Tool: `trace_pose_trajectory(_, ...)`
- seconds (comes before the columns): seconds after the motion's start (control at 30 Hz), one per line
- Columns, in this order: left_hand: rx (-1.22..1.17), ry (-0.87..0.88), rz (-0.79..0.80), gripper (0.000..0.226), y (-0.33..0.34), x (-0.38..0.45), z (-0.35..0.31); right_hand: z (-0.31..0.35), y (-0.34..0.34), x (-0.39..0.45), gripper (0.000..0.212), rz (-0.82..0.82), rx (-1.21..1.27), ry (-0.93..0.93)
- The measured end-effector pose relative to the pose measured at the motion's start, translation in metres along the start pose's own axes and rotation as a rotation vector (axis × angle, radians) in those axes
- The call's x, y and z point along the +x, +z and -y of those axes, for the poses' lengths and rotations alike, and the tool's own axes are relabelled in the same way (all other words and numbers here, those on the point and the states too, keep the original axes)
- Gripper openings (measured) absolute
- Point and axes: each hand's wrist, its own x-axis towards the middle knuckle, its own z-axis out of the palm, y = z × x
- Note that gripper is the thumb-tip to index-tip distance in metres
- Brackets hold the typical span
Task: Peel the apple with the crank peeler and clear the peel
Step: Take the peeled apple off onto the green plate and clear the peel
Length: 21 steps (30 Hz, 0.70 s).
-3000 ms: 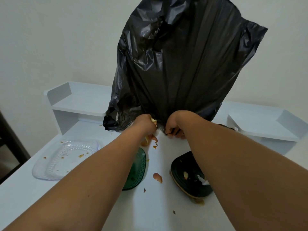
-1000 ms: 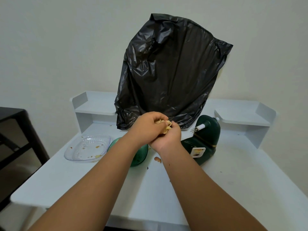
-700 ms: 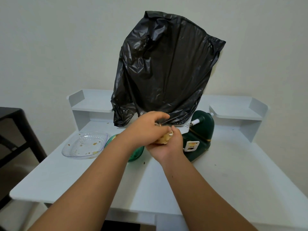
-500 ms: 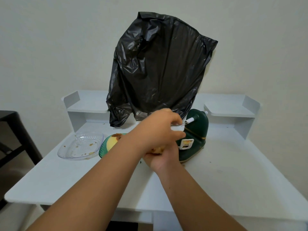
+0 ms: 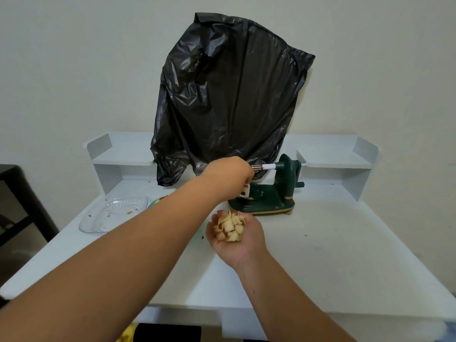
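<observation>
The right hand (image 5: 237, 236) lies palm up just above the white counter (image 5: 333, 255), in front of the green crank peeler (image 5: 271, 193). A heap of apple peel (image 5: 229, 225) sits in the cupped palm and over the base of the fingers, which curve loosely upward under it and do not close over the pile. The left hand (image 5: 228, 174) reaches across to the fork end of the peeler's shaft, back of the hand toward the camera; its fingers are hidden behind it, so whether they grip anything cannot be told. Behind the peeler a black trash bag (image 5: 229, 95) stands against the wall. At the left of the counter lies a clear glass dish (image 5: 111, 215) with a few scraps, and beside it a green bowl (image 5: 154, 202) shows only its edge past the left forearm.
</observation>
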Motion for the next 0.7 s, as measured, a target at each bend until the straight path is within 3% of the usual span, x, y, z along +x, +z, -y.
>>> trace_pose_trajectory(0.27,-0.172,-0.157,-0.118,0.024,0.032,0.026,0.037,0.046,-0.006,0.003,0.024,-0.118,-0.042,-0.081)
trace_pose_trajectory(0.43,-0.593,-0.405,-0.304,0.020,0.065,0.022,0.038,0.073,-0.008,0.009,0.033,-0.191,-0.124,-0.117)
trace_pose_trajectory(0.5,-0.642,-0.465,-0.223,0.022,0.076,0.017,0.036,0.082,-0.009,0.013,0.034,-0.215,-0.146,-0.123)
trace_pose_trajectory(0.6,-0.457,-0.383,0.051,0.010,0.083,0.012,0.027,0.092,-0.009,0.019,0.037,-0.236,-0.171,-0.126)
trace_pose_trajectory(0.7,-0.304,-0.323,0.250,0.011,0.087,0.014,0.012,0.099,-0.011,0.024,0.034,-0.238,-0.182,-0.119)
